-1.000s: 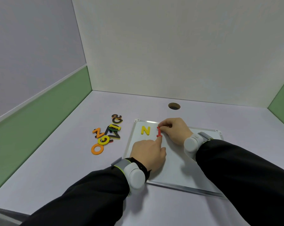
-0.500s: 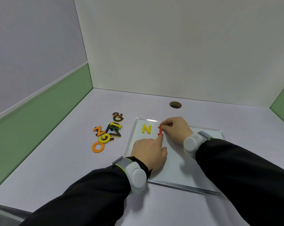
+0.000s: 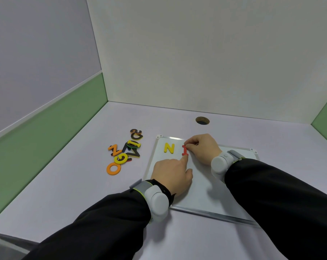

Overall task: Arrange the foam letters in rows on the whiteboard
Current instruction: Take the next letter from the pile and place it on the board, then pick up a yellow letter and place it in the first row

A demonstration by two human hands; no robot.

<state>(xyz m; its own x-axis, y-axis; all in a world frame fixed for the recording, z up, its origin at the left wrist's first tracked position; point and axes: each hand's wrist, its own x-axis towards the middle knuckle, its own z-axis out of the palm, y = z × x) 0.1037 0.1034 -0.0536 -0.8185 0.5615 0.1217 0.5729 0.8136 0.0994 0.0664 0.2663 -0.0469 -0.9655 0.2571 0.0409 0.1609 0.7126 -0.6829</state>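
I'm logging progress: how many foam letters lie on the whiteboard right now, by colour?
Yellow: 1, the yellow N
Red: 1, the red I
Total on the whiteboard: 2

Black sleeves, with grey-white wrist devices on grey straps

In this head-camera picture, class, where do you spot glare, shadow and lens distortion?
Head view: glare streaks the whiteboard at its far edge; soft shadow lies beneath the left hand; wide-angle bending splays the wall edges; the red letter I stays sharp.
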